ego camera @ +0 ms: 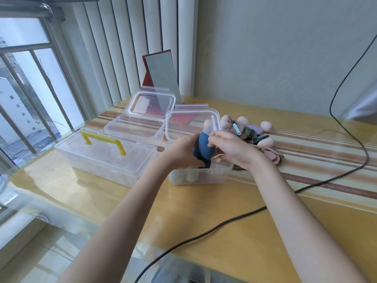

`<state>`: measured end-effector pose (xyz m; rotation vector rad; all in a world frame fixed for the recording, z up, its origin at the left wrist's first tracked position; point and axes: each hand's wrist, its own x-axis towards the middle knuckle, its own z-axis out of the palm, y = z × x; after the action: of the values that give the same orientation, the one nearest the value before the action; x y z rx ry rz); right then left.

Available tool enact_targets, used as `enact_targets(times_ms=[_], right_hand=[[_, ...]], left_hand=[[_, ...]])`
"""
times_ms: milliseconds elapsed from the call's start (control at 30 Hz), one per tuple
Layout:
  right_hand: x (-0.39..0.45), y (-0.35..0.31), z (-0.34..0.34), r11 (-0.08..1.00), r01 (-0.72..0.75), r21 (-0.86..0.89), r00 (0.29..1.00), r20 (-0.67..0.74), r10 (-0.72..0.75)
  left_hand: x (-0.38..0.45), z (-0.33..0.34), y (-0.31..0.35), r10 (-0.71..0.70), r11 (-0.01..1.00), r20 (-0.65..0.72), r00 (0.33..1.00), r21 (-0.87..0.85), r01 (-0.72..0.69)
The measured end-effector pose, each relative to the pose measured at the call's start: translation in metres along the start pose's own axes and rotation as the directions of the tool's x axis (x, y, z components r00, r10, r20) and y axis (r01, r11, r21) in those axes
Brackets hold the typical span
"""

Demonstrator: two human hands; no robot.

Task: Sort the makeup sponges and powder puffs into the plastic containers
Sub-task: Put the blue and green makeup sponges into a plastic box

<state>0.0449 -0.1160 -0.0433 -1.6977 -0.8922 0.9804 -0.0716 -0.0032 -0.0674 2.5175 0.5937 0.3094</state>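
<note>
A dark blue powder puff (204,147) is held between both hands above an open clear plastic container (206,175). My left hand (180,153) grips it from the left, and my right hand (230,148) pinches its top and right side. Pale sponges (190,178) lie at the bottom of that container, whose lid (191,124) stands up behind. A second open clear container (133,129) sits behind it to the left. A pile of pink egg-shaped sponges (266,126) and assorted puffs (253,132) lies on the table to the right.
A closed clear box with a yellow handle (103,140) stands at the left. A red-framed mirror (161,75) leans at the back. A black cable (224,223) crosses the yellow table (224,201) in front. A window with bars is on the left.
</note>
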Motion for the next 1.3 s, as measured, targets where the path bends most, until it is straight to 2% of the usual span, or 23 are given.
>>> enact_targets(times_ms=[167,233,333,500,567,733,833,900,1000,1100,1200,1300], right_hand=[[-0.011,-0.003,-0.021,0.976,0.043,-0.215,0.976,0.218,0.005],[-0.010,-0.006,-0.022,0.921,0.078,-0.382,0.965,0.261,0.026],[-0.008,-0.009,-0.020,0.801,0.130,-0.584,0.972,0.235,0.014],[-0.002,-0.003,-0.004,0.651,0.166,-0.740,0.985,0.159,-0.069],[0.002,-0.001,0.003,0.595,0.174,-0.784,0.984,0.167,-0.066],[0.004,-0.009,-0.001,0.569,0.107,-0.815,0.986,0.159,0.042],[0.004,-0.005,0.008,0.488,0.114,-0.865,0.992,0.127,-0.007],[-0.001,-0.004,0.007,0.544,0.130,-0.829,0.989,0.147,-0.012],[-0.013,-0.013,-0.013,0.718,0.074,-0.692,0.980,0.185,0.078],[-0.012,-0.016,-0.027,0.840,-0.019,-0.542,0.996,0.066,0.065],[-0.003,-0.011,-0.021,0.833,-0.080,-0.548,0.996,-0.076,0.046],[0.005,-0.002,-0.004,0.808,-0.105,-0.580,0.994,-0.052,0.092]], left_hand=[[0.003,-0.001,-0.011,0.022,0.995,0.025,0.999,-0.097,-0.019],[0.004,-0.001,-0.013,0.033,0.996,0.024,0.999,-0.080,-0.031],[0.005,-0.001,-0.014,0.035,0.995,0.000,0.999,-0.090,-0.035],[0.003,0.002,-0.013,0.046,0.998,-0.039,0.998,-0.048,-0.048],[0.001,0.004,-0.011,0.053,0.999,-0.052,0.997,-0.010,-0.053],[-0.001,0.004,-0.009,0.065,0.998,-0.085,0.994,-0.002,-0.065],[-0.001,0.005,-0.009,0.058,0.998,-0.084,0.995,-0.011,-0.060],[-0.001,0.003,-0.010,0.049,0.998,-0.060,0.997,-0.028,-0.051],[-0.005,-0.004,-0.012,0.051,0.990,-0.017,0.999,-0.133,-0.053],[-0.010,-0.009,-0.013,0.023,0.978,-0.120,0.992,-0.205,-0.048],[-0.017,-0.005,-0.018,-0.032,0.978,-0.313,0.949,-0.206,-0.034],[-0.022,0.002,-0.023,-0.054,0.971,-0.439,0.897,-0.231,-0.055]])
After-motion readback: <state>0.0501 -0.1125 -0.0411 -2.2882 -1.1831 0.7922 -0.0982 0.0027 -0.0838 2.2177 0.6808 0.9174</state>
